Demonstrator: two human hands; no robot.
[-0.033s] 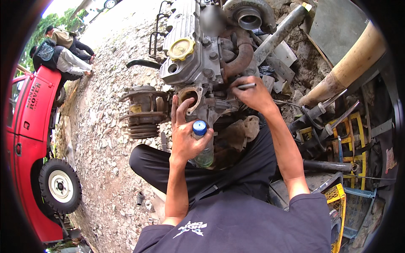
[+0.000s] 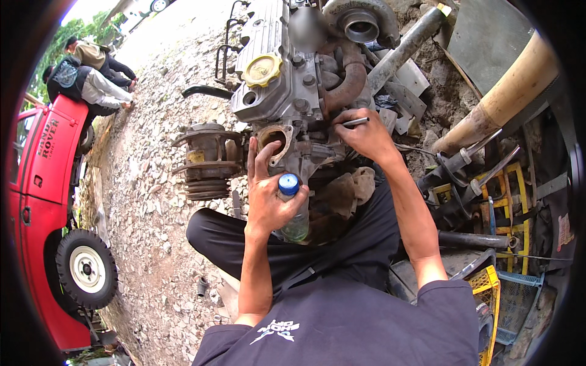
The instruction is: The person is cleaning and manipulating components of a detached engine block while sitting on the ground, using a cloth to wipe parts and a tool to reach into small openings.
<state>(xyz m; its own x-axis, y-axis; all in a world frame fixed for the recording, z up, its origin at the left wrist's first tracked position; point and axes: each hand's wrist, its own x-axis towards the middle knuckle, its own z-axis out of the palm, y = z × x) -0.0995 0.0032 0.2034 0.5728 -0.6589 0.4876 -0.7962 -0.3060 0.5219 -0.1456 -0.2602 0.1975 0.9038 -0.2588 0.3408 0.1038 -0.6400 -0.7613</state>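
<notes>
I sit cross-legged before a bare engine [image 2: 262, 100] with a yellow filler cap [image 2: 262, 70]. My left hand [image 2: 268, 204] has its thumb across the neck of a clear plastic bottle [image 2: 295, 227] with a blue cap. Its fingers stretch up to the engine's front, one bent at the rim of a round flanged opening [image 2: 289, 139]. Between the fingers of my right hand [image 2: 369, 135] is a slim silver rod [image 2: 356, 122], pen-like, its working end hidden. That hand rests against the engine's side, below the rusty exhaust manifold [image 2: 350, 82].
A turbocharger [image 2: 361, 27] tops the engine's right side; a pulley assembly [image 2: 207, 160] juts left. Brown cloth [image 2: 357, 186] lies before my lap. At right are a bamboo pole [image 2: 500, 91], metal shafts [image 2: 455, 165] and yellow crates [image 2: 486, 305]. A red vehicle [image 2: 52, 152] and two people stand left on gravel.
</notes>
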